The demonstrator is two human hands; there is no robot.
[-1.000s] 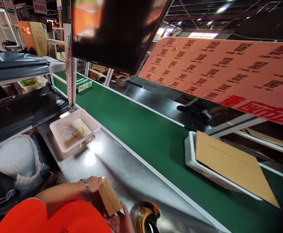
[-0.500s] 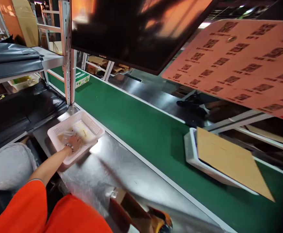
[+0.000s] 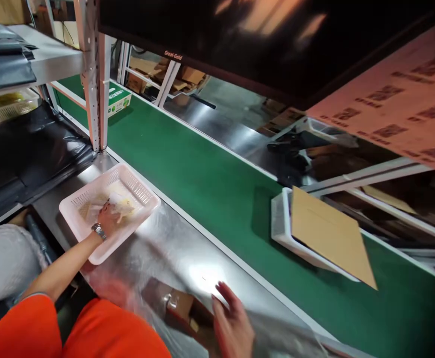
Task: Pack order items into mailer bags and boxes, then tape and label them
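My left hand (image 3: 108,218), with a metal watch on the wrist, reaches into a pale pink plastic basket (image 3: 83,236) on the steel counter. Its fingers are bent among clear plastic packets (image 3: 122,205) with pale contents and appear closed on one; the fingertips are partly hidden. Near the front edge, my right hand (image 3: 234,323) is raised over the counter, fingers apart and holding nothing. Just left of it lies a small brown cardboard box (image 3: 189,311), partly under or beside clear plastic film.
A green conveyor belt (image 3: 202,164) runs behind the steel counter (image 3: 168,248). On it are a white basket (image 3: 280,219) topped by a cardboard sheet (image 3: 327,233), and a green-and-white box (image 3: 119,99). A monitor (image 3: 202,44) hangs overhead. Black plastic bags (image 3: 27,154) lie left.
My view has shifted, and the monitor looms larger. My right hand has come into view, open; a dark and orange-yellow thing at the front edge no longer shows. My left hand stays in the basket.
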